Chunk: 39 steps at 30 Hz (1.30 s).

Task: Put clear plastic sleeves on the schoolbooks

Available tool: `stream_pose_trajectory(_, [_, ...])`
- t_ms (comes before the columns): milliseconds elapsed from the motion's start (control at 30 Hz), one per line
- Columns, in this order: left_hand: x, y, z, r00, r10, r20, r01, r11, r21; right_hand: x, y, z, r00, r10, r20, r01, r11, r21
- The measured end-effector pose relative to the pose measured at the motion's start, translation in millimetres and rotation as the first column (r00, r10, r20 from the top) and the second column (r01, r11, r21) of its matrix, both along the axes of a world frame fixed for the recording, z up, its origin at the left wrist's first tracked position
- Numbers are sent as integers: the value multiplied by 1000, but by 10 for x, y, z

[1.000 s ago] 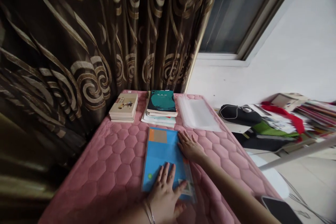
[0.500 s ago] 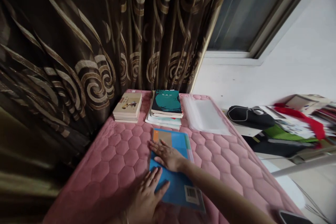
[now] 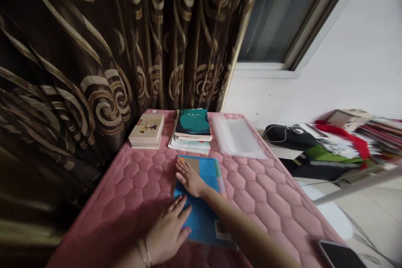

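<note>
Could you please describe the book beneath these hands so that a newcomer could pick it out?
On the pink quilted mattress beside the swirl-patterned curtain, look nearer than the stacked books. The blue book lies there under the right hand, the left hand at its edge. Unlike the stacks, it lies alone, with a tan-and-orange patch at one corner.

A hand can pass over the pink quilted mattress (image 3: pixel 266 192) right of the blue book (image 3: pixel 201 217), out to the mattress edge. At the far end, a book stack (image 3: pixel 146 130), a teal-covered stack (image 3: pixel 193 125) and a plastic sleeve (image 3: pixel 237 136) block the way. A dark patterned curtain (image 3: pixel 94 50) hangs along the left; a phone (image 3: pixel 339 255) lies beside the near right edge.
</note>
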<state>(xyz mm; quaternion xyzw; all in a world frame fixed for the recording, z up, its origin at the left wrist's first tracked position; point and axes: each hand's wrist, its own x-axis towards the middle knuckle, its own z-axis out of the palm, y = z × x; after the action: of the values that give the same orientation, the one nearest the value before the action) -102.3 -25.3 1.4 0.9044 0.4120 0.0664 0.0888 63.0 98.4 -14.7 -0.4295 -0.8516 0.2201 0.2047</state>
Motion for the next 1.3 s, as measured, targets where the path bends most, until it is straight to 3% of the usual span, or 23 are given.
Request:
stream_pose_trajectory(67, [109,301,54,998,56,-28,-56,998,11,110,-181,-11,981,-91,-174,82,995,-59])
stream_pose_trajectory(133, [272,674,92,996,77,-52,-75,997,37,227,-277,-19,952,-235,-197,223,972,-81])
stream_pose_trajectory(267, [623,1317,82,989,103,-109,-103,995,4,314,-190,4,934,-358,20,358,933,-32])
stream_pose_trajectory(400, [778,1505,-9,980,162,-114,-161,987,17,223,35,59,895,-403,193,408,913,12])
stream_pose_trajectory(533, [668,1451,-103,971,233,-59,-227,969,96,231,104,38,830,-473,297,471,878,83])
stream_pose_trajectory(733, [358,1445,-202,940,337,-57,-326,934,147,594,-55,-83,687,-614,390,621,774,124])
stream_pose_trajectory(933, [352,1349,-69,939,342,-34,-333,929,160,762,-127,9,687,-579,439,597,794,112])
stream_pose_trajectory(1033, [436,1076,-40,955,293,-38,-283,944,170,644,-287,46,680,-586,441,593,793,139])
stream_pose_trajectory(1200, [510,246,-215,968,249,-40,-238,955,177,312,-998,-130,826,-477,300,455,879,145])
stream_pose_trajectory(1300, [506,-128,-306,961,274,-27,-260,936,237,169,-1351,-258,865,-447,230,426,894,137])
